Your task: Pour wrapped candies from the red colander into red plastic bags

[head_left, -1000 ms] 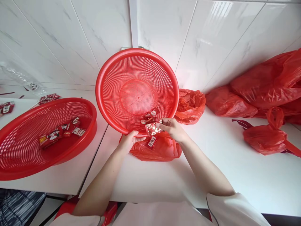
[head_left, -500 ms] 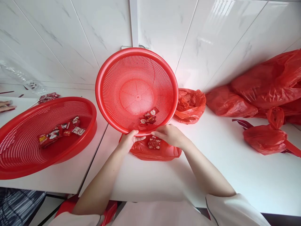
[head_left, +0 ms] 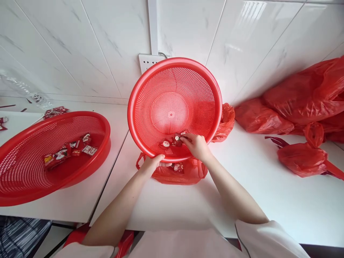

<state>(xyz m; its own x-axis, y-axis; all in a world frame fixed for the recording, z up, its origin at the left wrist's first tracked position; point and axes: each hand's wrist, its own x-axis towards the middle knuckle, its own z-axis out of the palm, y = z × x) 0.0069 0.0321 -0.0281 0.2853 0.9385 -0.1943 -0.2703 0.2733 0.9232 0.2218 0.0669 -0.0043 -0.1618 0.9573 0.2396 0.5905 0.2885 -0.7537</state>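
Right hand [head_left: 197, 147] reaches over the near rim of a perforated red plastic basket [head_left: 172, 104], thumb and fingers drawn together, seemingly pinching a small dark-red packet [head_left: 176, 141]; fingertips too small to be sure. Round-labelled packet [head_left: 165, 144] lies just left of it, inside the low side. Left hand [head_left: 153, 166] grips that rim, thumb over, fingers beneath. Basket tilts, mouth facing the person; top edge overlaps a wall socket [head_left: 145, 61] in view. Open red plastic bag [head_left: 172, 177] sits below the near rim. Second red basket [head_left: 83, 175] stands left, past the table seam. White tabletop [head_left: 242, 172] stretches from right forearm to a knotted red bag [head_left: 302, 157].
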